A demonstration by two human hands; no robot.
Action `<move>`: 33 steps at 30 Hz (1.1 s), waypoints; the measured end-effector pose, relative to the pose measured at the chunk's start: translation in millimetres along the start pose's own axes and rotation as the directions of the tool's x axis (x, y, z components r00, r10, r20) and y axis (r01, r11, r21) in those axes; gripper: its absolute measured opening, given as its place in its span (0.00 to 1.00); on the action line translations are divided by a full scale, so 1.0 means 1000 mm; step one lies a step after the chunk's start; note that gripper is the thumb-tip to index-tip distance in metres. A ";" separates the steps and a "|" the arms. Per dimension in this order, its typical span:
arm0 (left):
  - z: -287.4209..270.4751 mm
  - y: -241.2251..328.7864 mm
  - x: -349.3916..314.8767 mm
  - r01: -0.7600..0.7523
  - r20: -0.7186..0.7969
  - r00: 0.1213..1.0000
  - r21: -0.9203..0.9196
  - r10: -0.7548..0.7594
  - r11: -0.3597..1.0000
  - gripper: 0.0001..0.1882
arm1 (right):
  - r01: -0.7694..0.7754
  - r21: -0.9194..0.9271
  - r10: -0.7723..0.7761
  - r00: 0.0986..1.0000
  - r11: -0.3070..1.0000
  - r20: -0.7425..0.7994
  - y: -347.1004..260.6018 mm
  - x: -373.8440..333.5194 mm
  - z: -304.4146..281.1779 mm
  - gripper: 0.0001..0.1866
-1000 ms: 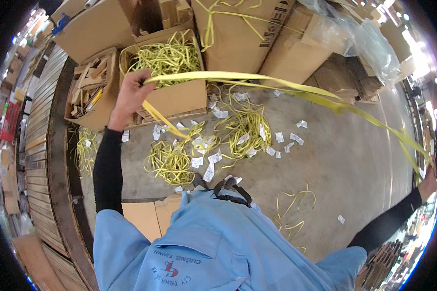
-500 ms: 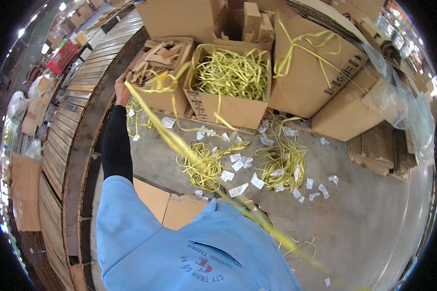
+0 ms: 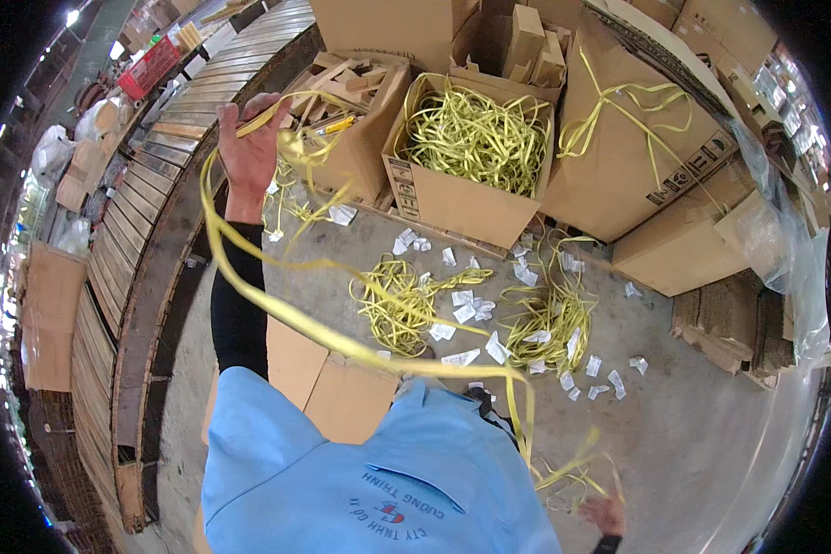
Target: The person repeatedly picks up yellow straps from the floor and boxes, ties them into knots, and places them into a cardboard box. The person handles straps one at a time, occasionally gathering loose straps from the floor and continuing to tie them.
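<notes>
Strap [image 3: 443, 370] in left hand [image 3: 248, 157], lettered shirt [image 3: 342, 485]

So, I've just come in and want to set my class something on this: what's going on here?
A person in a blue shirt is handling a long yellow strap. It crosses the left hand and loops in front of the body; the right hand, blurred, is low near more strap, its grip unclear. Tangled strap piles and white paper slips lie on the floor, beside a cardboard box full of similar strap.
</notes>
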State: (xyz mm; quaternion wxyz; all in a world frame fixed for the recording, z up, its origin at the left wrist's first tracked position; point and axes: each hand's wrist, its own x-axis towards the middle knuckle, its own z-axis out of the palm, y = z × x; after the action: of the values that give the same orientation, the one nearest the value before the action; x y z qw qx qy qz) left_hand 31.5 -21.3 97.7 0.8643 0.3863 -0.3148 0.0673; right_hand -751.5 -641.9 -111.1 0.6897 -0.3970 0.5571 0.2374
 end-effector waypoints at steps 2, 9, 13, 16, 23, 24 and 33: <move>0.044 0.008 -0.013 -0.012 0.085 0.996 -0.002 0.012 1.000 0.18 | 0.251 -0.530 -0.347 0.934 0.810 -0.088 -0.053 0.018 0.092 0.27; 0.174 0.005 -0.085 0.095 0.387 0.920 -0.077 -0.058 0.993 0.25 | 0.532 0.255 -0.534 0.475 0.807 0.699 -0.252 -0.034 0.378 0.50; 0.206 0.000 -0.126 0.292 0.564 0.792 -0.012 -0.235 0.956 0.28 | 0.202 0.409 -0.456 0.429 0.890 0.780 -0.280 -0.028 0.477 0.39; 0.211 0.005 -0.149 0.288 0.614 0.726 0.136 -0.309 0.948 0.25 | 0.051 0.535 -0.474 0.539 0.844 0.697 -0.298 -0.009 0.488 0.23; 0.177 -0.003 -0.185 -0.310 0.567 0.770 0.734 -0.294 0.604 0.23 | 0.328 0.686 -0.729 0.524 0.650 0.441 -0.321 -0.032 0.427 0.08; 0.171 -0.006 -0.187 -0.407 0.553 0.749 0.819 -0.365 0.405 0.25 | 0.438 0.642 -0.756 0.535 0.629 0.376 -0.321 -0.040 0.422 0.08; 0.203 -0.027 -0.154 0.213 0.065 0.915 0.761 -0.398 0.613 0.09 | 0.750 0.341 -0.808 0.425 0.567 0.408 -0.319 -0.088 0.416 0.13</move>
State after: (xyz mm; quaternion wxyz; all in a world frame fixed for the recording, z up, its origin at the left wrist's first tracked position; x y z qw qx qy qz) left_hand -180.9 -164.3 90.9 0.5889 0.7560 -0.2858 -0.0048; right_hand -288.5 -476.7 90.0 0.8633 -0.4907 0.1111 -0.0410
